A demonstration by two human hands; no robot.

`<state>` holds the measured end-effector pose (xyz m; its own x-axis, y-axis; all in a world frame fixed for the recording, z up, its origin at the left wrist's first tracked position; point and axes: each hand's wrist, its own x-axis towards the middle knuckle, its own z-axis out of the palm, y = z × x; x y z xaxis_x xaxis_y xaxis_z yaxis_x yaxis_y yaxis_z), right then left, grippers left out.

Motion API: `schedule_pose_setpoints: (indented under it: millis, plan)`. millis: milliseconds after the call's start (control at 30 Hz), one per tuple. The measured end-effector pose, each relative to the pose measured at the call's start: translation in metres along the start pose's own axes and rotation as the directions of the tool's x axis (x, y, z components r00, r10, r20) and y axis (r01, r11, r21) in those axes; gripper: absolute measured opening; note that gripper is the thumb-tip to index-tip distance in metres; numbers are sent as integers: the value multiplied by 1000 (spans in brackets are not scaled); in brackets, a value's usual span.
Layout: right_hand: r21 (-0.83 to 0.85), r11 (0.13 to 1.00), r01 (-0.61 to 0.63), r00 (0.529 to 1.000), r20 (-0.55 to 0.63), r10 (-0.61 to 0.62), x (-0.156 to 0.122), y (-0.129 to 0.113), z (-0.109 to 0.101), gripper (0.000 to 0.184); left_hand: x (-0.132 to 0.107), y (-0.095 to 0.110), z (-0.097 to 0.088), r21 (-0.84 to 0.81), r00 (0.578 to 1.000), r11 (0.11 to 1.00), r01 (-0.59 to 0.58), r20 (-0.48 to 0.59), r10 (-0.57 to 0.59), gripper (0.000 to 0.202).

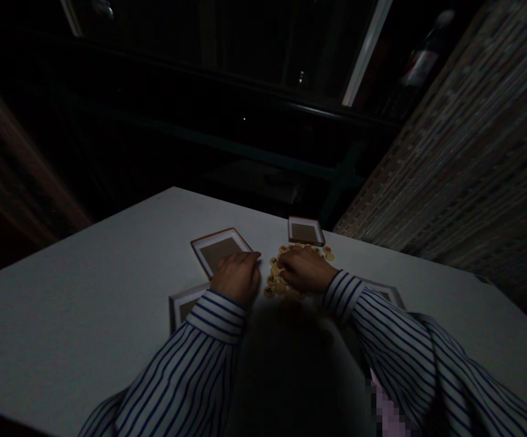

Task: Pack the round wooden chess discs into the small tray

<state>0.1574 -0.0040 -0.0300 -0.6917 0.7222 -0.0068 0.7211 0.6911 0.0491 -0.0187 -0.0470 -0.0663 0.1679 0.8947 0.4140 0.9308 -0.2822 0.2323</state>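
Note:
A heap of round wooden Chinese chess pieces [271, 280], marked with dark or red characters, lies on the white table. My right hand [306, 269] is over the heap with its fingers pinched together at a piece on the heap's left side; the fingertips are partly hidden. To the left of the pieces, my left hand [236, 276] rests at the near right corner of a shallow open box [203, 258]. Its fingers are loosely bent, the thumb slightly apart, and nothing shows in them.
A smaller shallow box [306, 242] stands behind the heap. Another box [175, 309] is partly under my left sleeve, and a further box [397, 297] shows behind my right forearm. The white table [85, 303] ends at a dark window; a bead curtain [464, 152] hangs at right.

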Motion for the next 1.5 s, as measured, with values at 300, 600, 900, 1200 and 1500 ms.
schedule_pose_setpoints:
  millis: [300, 600, 900, 1200, 1500]
  plan:
    - [819, 565, -98, 983, -8, 182, -2, 7, 0, 18, 1, 5, -4, -179, 993, 983, -50, -113, 30, 33]
    - [988, 96, -124, 969, 100, 224, -8, 1, -3, 15, -1, 9, -5, -269, 952, 936, -226, -263, 154, 29]
    - [986, 34, -166, 962, 155, 225, -7, -9, -4, 14, 0, 13, -10, -369, 950, 892, -262, -264, 170, 25]
    - [993, 56, -102, 958, 83, 276, -1, -5, 3, 5, 0, -1, -7, -220, 997, 974, -60, -61, 47, 25]
    - [900, 432, -47, 973, -56, 223, -6, 9, 14, 9, 0, 1, -11, 94, 971, 992, -88, 231, 64, 25]
